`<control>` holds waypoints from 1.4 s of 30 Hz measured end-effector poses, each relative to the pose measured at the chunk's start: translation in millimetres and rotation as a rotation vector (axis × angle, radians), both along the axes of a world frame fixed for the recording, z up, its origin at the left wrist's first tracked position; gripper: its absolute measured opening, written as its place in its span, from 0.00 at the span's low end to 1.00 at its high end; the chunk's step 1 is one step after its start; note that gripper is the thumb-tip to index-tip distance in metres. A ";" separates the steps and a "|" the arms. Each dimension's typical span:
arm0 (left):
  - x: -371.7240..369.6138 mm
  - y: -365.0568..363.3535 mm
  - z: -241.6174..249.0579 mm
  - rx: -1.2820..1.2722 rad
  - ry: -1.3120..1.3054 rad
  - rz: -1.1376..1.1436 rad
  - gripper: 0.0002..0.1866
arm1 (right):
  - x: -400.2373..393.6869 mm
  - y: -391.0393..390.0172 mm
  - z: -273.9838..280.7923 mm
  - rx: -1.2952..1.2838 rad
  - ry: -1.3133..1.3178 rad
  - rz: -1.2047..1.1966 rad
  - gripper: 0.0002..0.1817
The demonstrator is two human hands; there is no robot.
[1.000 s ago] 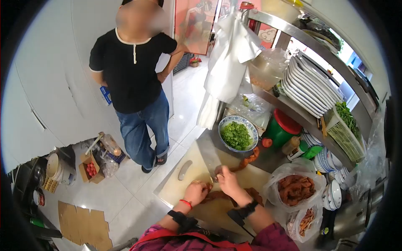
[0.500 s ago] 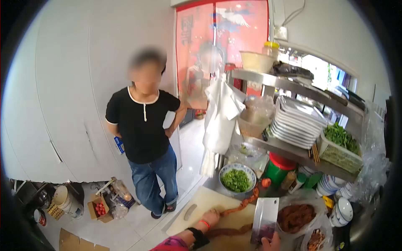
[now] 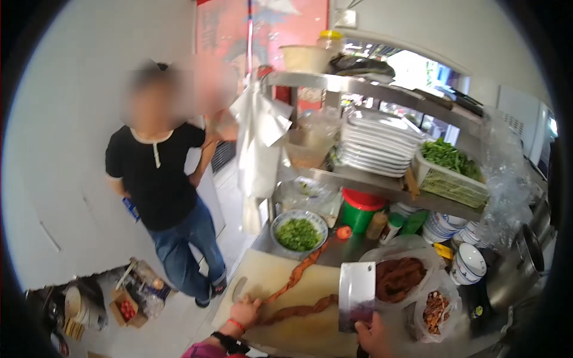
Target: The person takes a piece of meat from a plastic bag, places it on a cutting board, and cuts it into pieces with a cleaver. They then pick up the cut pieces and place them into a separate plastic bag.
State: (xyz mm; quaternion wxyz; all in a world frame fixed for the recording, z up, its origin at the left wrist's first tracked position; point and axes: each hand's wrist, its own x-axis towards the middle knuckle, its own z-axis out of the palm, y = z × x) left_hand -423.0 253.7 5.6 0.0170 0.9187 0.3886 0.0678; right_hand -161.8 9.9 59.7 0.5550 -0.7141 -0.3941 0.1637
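Observation:
My left hand (image 3: 246, 311) is at the lower left of a pale cutting board (image 3: 236, 334), its fingers closed on the near end of a long reddish-brown strip of meat (image 3: 295, 275). That strip runs diagonally up the board towards a patterned bowl of chopped greens (image 3: 299, 234). A second meat strip (image 3: 301, 311) lies below it, its left end close to my left hand. My right hand (image 3: 375, 335) grips the handle of a cleaver (image 3: 357, 292), whose broad blade is over the board's right side. The blade's lower part looks dark and smeared.
Right of the board are bags of dark meat (image 3: 401, 280) and chopped reddish-brown pieces (image 3: 437, 311). A green tub with red lid (image 3: 361, 209) stands behind. Above, a steel shelf (image 3: 382, 186) bears stacked white trays and a basket of greens. A person (image 3: 164, 179) stands at left.
The view has swung right, so everything sits further left in it. My left hand has moved towards the board's near left, and the upper strip looks straighter. The cleaver stays in my right hand.

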 end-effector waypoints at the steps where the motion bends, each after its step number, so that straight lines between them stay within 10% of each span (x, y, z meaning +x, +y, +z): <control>1: 4.3 -3.3 11.6 -0.122 0.025 0.113 0.13 | 2.2 1.8 -2.2 0.008 -0.108 0.013 0.20; 4: 5.7 0.9 -10.5 -0.260 -0.089 0.219 0.14 | -1.4 -0.5 8.4 -0.001 -0.215 0.053 0.25; 7: -7.2 9.7 -41.5 -0.256 -0.491 0.115 0.10 | -14.8 -0.9 34.9 -0.060 0.306 0.036 0.10; 20: 48.3 33.8 121.6 -0.844 -1.397 -0.165 0.08 | -4.5 -22.1 16.3 -0.011 0.345 0.024 0.16; 25: 61.1 31.3 198.6 -0.640 -1.459 -0.291 0.06 | 14.4 -33.8 0.4 0.146 0.023 0.140 0.27; 34: 22.6 25.9 304.5 -0.551 -1.547 -0.427 0.10 | -3.9 -53.3 24.8 0.117 0.397 -0.126 0.17; 42: 15.7 20.5 306.5 -0.502 -1.372 -0.333 0.11 | 9.5 -66.4 0.5 0.251 0.374 -0.089 0.23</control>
